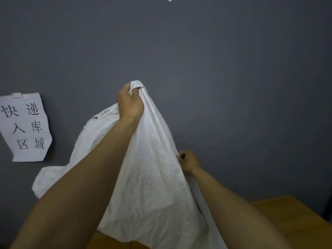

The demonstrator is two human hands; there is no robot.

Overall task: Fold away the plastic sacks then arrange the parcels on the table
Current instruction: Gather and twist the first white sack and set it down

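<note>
White plastic sack point(152, 168) is held up in the air in front of grey wall point(233, 69), crumpled, its lower end hanging above the wooden surface point(287, 212); can't tell if they touch. L hand point(130, 100) grips its top corner, fingers curled round bunched material. R hand point(188, 161), lower & to the right, pinches the sack's side edge. Paper sign point(25, 126) w/ Chinese characters is clipped to the wall at left, apart from the sack.
</note>
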